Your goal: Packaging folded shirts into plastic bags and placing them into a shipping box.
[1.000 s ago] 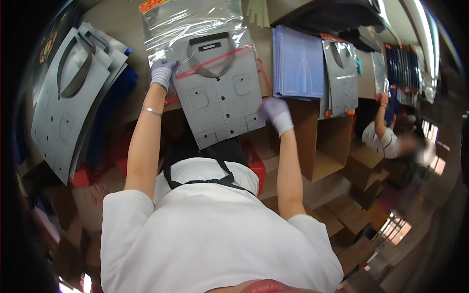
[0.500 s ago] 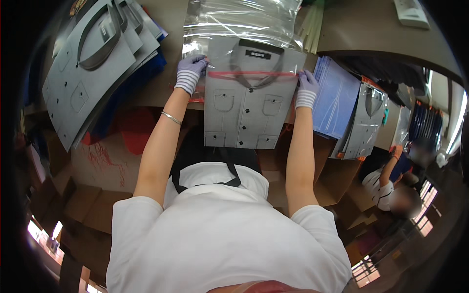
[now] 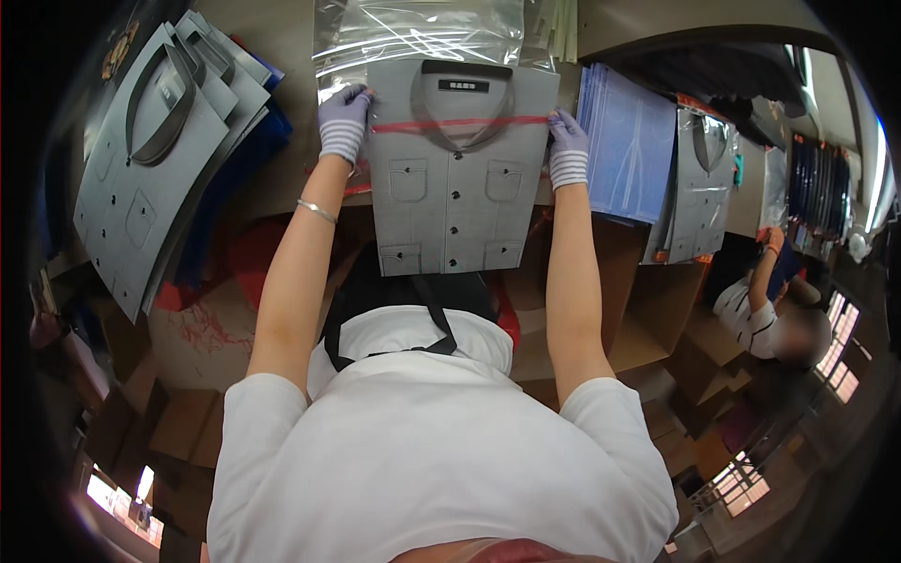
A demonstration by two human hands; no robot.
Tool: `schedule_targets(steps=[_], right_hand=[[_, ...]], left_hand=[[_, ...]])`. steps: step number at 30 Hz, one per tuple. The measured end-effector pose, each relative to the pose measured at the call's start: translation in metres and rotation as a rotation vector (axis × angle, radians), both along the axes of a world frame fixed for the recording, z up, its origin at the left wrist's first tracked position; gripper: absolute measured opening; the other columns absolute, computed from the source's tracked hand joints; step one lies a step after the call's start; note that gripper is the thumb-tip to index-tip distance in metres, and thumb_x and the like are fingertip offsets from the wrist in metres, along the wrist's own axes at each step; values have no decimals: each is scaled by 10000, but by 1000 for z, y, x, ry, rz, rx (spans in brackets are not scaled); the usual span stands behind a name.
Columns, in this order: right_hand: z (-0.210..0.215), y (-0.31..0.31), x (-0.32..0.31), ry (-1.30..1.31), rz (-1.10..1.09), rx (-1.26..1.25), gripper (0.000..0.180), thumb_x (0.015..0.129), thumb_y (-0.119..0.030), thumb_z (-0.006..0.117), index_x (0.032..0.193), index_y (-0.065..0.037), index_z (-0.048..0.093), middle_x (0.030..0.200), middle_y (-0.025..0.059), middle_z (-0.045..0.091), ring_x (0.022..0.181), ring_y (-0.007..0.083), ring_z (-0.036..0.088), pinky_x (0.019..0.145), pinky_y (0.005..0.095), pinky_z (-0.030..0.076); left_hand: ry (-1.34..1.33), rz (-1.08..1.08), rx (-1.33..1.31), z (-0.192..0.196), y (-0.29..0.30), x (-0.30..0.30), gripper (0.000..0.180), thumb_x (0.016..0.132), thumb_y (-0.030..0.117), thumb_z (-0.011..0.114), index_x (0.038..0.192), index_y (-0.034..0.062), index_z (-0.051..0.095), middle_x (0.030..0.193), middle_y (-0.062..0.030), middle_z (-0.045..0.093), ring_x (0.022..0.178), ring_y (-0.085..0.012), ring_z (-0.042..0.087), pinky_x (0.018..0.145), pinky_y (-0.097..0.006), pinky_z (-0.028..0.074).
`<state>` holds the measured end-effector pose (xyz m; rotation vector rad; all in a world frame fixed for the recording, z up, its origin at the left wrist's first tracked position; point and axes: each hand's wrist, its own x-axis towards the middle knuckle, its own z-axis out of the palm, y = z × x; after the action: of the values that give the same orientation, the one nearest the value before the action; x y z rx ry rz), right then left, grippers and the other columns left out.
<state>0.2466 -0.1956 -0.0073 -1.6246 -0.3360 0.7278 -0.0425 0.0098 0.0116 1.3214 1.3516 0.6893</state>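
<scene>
A flat grey shirt-shaped piece [image 3: 432, 211], with a raised collar, dark buttons and several pockets, lies upright in front of me. A red strip [image 3: 404, 126] on clear plastic runs across it below the collar label. In a purple-and-white striped glove, my left hand [image 3: 343, 122] is closed on the clear plastic bag's edge near the strip's left end. My right hand [image 3: 568, 148], gloved alike, pinches the opposite edge at the strip's right end. How far the bag covers the grey piece I cannot tell.
Clear plastic bags [image 3: 413, 33] lie stacked behind. Fanned grey shirt-shaped pieces [image 3: 141, 178] stand at left. Blue sheets [image 3: 627, 141] and bagged grey pieces [image 3: 702, 188] sit at right. Cardboard boxes [image 3: 657, 319] stand below the table; another person [image 3: 751, 305] is at far right.
Both hands and the grey piece have shifted a little left and up in the picture, along with most of the scene. Both hands keep hold of the plastic's edges.
</scene>
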Motion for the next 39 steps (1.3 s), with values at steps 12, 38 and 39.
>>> schedule_targets(steps=[12, 38, 39], right_hand=[[14, 13, -4, 37, 22, -92, 194, 802, -108, 586, 964, -12, 632, 754, 50, 620, 604, 85, 542, 524, 211, 425], [16, -76, -88, -130, 165, -214, 169, 798, -93, 623, 899, 41, 601, 763, 6, 588, 701, 74, 518, 676, 207, 445], [16, -87, -92, -182, 181, -257, 157, 795, -89, 620, 888, 37, 600, 751, 7, 589, 696, 68, 512, 670, 210, 445]], left_hand=[[143, -34, -67, -31, 12, -25, 289, 821, 194, 598, 1012, -23, 613, 724, -41, 622, 659, -110, 541, 636, -225, 446], [-24, -170, -158, -13, -88, -105, 245, 852, 120, 557, 1026, -53, 552, 884, -57, 601, 807, -96, 512, 757, -219, 418], [-27, -219, -100, -9, -95, -107, 238, 855, 111, 544, 1031, -48, 548, 880, -52, 596, 808, -94, 509, 756, -218, 417]])
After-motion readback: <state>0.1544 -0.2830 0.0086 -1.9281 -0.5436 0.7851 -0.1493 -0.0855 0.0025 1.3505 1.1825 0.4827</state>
